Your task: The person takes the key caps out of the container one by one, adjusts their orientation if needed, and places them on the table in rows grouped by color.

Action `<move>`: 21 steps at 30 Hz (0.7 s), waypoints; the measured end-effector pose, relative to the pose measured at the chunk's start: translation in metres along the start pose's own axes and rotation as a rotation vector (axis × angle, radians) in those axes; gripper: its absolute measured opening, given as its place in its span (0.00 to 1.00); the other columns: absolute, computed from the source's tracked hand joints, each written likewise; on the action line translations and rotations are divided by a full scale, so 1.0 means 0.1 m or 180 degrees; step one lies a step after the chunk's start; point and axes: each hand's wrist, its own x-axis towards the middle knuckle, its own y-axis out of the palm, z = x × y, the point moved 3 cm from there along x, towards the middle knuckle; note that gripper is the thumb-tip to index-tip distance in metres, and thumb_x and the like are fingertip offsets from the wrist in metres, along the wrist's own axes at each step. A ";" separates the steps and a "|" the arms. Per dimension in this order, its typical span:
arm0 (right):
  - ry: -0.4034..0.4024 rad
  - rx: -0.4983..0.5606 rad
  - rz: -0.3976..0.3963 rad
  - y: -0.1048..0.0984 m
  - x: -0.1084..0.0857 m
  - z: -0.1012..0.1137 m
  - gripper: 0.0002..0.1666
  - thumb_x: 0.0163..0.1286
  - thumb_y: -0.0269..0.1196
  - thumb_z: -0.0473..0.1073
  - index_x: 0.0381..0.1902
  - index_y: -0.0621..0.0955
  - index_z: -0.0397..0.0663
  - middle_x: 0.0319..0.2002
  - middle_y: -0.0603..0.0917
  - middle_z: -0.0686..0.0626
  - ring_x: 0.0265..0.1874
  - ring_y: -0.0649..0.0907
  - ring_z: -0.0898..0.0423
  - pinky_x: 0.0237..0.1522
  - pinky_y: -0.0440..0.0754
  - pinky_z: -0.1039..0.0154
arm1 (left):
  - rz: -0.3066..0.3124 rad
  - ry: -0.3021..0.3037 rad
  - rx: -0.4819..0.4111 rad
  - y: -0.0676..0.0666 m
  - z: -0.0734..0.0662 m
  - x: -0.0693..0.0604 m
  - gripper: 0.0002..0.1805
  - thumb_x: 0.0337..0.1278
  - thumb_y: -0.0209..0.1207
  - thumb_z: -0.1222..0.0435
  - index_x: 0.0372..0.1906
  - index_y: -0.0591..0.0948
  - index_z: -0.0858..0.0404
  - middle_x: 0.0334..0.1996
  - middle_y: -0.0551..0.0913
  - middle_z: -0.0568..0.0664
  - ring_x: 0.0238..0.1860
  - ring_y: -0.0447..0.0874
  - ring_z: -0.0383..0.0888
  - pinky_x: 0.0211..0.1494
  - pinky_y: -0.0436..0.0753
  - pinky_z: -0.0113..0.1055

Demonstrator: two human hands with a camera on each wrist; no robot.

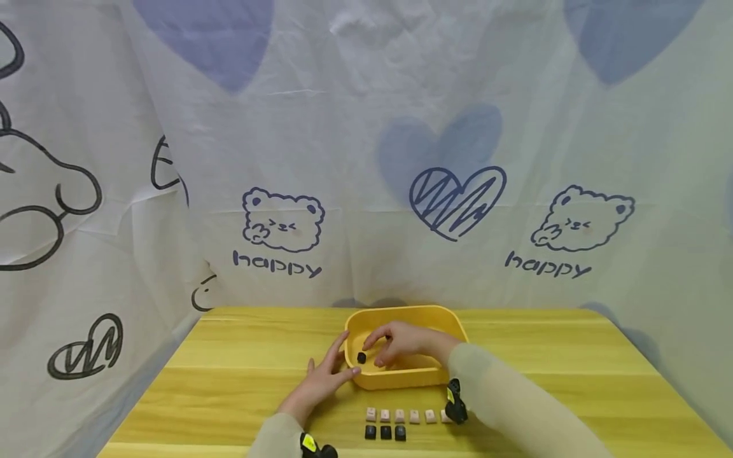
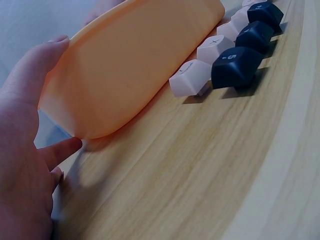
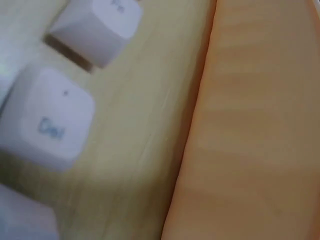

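A yellow bin (image 1: 401, 380) stands on the table, a black keycap (image 1: 361, 357) lying inside near its left end. My left hand (image 1: 318, 383) rests spread against the bin's left front corner; the left wrist view shows the thumb (image 2: 52, 47) at the rim and another finger touching low on the wall. Inside the bin is my right hand (image 1: 401, 340), thumb and index finger apart beside the black keycap, not touching it. A small dark patch shows by the right hand; I cannot tell what it is. The right hand is out of frame in the right wrist view.
In front of the bin runs a row of several white keycaps (image 1: 399, 416), partly covered by the right wrist camera (image 1: 455, 402). Three black keycaps (image 1: 385, 432) line up nearer to me. A patterned cloth (image 1: 366, 140) hangs behind the wooden table (image 1: 240, 343).
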 end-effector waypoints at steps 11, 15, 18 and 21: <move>-0.0195 -0.0209 0.0367 0.13 0.13 0.03 0.21 0.62 0.64 0.27 0.54 0.83 0.42 0.50 0.84 0.49 0.40 0.85 0.57 0.45 0.83 0.66 | 0.0009 0.0046 0.0023 0.01 0.01 0.01 0.45 0.63 0.61 0.50 0.78 0.50 0.51 0.67 0.69 0.65 0.68 0.61 0.68 0.68 0.23 0.66; -0.0219 -0.0346 0.0256 0.18 0.17 0.05 0.19 0.61 0.64 0.26 0.49 0.84 0.41 0.45 0.85 0.51 0.37 0.85 0.57 0.42 0.83 0.67 | 0.0017 0.0076 0.0045 0.01 0.02 0.02 0.45 0.63 0.60 0.49 0.78 0.50 0.52 0.67 0.69 0.65 0.68 0.62 0.67 0.67 0.24 0.66; -0.0177 -0.0355 0.0164 0.20 0.18 0.06 0.17 0.60 0.65 0.25 0.46 0.85 0.40 0.42 0.86 0.50 0.36 0.85 0.58 0.40 0.83 0.67 | 0.0015 0.0099 0.0051 0.01 0.02 0.02 0.45 0.64 0.60 0.50 0.78 0.50 0.53 0.66 0.69 0.66 0.68 0.62 0.66 0.67 0.24 0.66; -0.0126 -0.0402 0.0047 0.18 0.18 0.05 0.15 0.58 0.67 0.27 0.43 0.87 0.42 0.40 0.87 0.51 0.34 0.84 0.59 0.38 0.82 0.67 | 0.0015 0.0105 0.0020 0.01 0.01 0.02 0.45 0.63 0.61 0.50 0.78 0.50 0.53 0.66 0.68 0.66 0.68 0.62 0.67 0.67 0.24 0.66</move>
